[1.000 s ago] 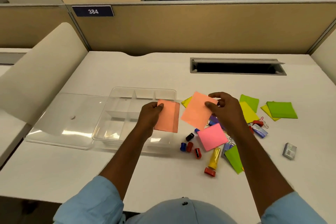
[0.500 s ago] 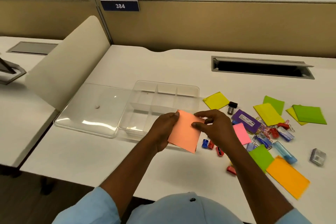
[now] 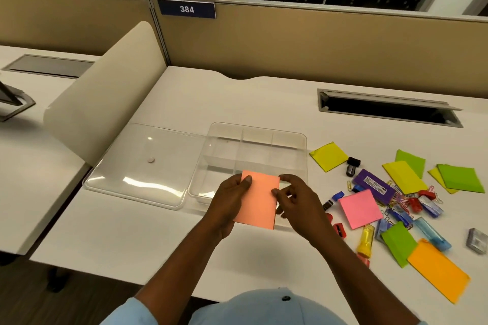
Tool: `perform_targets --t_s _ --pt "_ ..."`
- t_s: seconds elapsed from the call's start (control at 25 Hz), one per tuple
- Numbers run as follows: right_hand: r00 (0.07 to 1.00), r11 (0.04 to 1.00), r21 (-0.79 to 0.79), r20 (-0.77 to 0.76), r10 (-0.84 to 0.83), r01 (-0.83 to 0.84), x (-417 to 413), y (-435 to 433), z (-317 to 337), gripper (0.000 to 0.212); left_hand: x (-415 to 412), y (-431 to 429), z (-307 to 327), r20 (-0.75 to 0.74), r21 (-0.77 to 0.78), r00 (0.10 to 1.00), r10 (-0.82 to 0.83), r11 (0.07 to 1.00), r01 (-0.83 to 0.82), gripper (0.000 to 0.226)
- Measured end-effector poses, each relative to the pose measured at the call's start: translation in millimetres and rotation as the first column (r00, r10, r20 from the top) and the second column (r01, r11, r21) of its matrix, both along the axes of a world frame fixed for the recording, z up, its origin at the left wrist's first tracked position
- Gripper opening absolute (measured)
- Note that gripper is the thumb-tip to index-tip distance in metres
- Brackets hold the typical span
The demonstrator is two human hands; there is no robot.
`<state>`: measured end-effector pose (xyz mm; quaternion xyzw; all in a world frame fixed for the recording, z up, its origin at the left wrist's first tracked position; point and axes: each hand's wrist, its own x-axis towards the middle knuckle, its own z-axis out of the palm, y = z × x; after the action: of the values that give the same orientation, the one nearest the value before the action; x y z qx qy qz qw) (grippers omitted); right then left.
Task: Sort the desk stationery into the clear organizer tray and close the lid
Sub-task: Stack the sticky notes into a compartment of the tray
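The white table (image 3: pixel 237 97) runs wide from its near edge back to the partition (image 3: pixel 317 42). The lid (image 3: pixel 148 166) lies open and flat, touching the clear organizer tray (image 3: pixel 305 155) on its left. Loose stationery (image 3: pixel 375 186) crowds the right side. Over the tray's near edge the left grip (image 3: pixel 229 203) holds the orange note pad (image 3: pixel 260 200) by its left edge, and the right grip (image 3: pixel 298 206) pinches its right edge.

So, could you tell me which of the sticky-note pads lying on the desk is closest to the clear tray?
The lone yellow pad beside the clear tray's right wall; the pink pad and the others lie farther right.
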<state>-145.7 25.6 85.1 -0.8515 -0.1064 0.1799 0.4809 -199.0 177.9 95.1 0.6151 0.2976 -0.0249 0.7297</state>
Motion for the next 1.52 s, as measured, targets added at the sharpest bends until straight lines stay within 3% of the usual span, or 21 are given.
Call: perform_targets --t_s 0.2,0.4,0.52,0.8,1.0,1.2,1.52 --pt "0.974 0.987 0.123 -0.216 -0.072 0.100 -7 38 -4 0.016 9 34 -4 0.017 0.118 0.996 0.085 0.989 -0.086 0.016" --pt "0.976 0.985 0.123 -0.194 -0.094 0.119 9 84 2 0.010 30 75 -15 0.051 0.269 0.975 0.216 0.937 -0.221 0.010" --pt "0.969 0.982 0.122 -0.220 -0.112 0.141 39 111 8 0.008 53 101 -18 0.105 0.339 0.965 0.241 0.903 -0.262 0.020" --pt "0.968 0.968 -0.081 -0.057 -0.244 0.239 113 163 -16 0.011 112 151 -37 0.102 0.604 0.985 0.140 0.778 -0.173 0.013" --pt "0.975 0.953 -0.208 0.009 -0.223 0.220 136 189 -34 0.012 125 161 -58 0.072 0.674 0.991 0.109 0.727 -0.129 0.015" --pt "0.993 0.886 -0.450 0.020 -0.117 0.113 143 202 -43 0.014 132 166 -71 0.079 0.703 0.990 0.116 0.698 -0.138 0.013" --pt "0.996 0.850 -0.519 0.039 -0.084 0.092 138 203 -40 0.013 132 167 -83 0.083 0.697 0.992 0.092 0.706 -0.123 0.019"
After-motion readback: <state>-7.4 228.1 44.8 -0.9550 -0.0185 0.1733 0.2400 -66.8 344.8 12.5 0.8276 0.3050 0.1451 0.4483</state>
